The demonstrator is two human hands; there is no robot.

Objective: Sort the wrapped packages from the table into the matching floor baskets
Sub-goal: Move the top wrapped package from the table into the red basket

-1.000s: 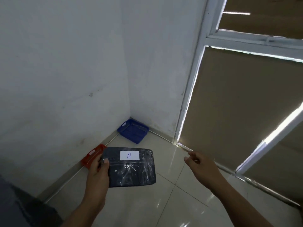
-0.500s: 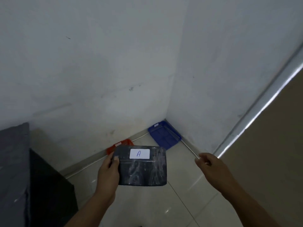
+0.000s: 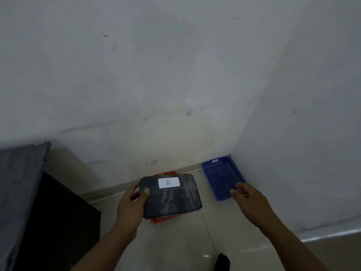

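Observation:
My left hand (image 3: 132,204) grips a dark package (image 3: 173,198) wrapped in clear film, with a white label marked "A" on top. I hold it in the air over a red basket (image 3: 163,220) on the floor, which is mostly hidden behind it. A blue basket (image 3: 220,177) lies on the floor in the wall corner to the right. My right hand (image 3: 249,198) hovers in front of the blue basket's near end, fingers loosely apart, holding nothing.
A dark table (image 3: 21,184) with a black side panel stands at the left edge. White walls meet in a corner behind the baskets. The floor is glossy light tile. A dark foot tip (image 3: 222,261) shows at the bottom.
The view has swung left and closer to the corner; the window frame is out of view. The package now covers the red basket, and my right hand is in front of the blue one.

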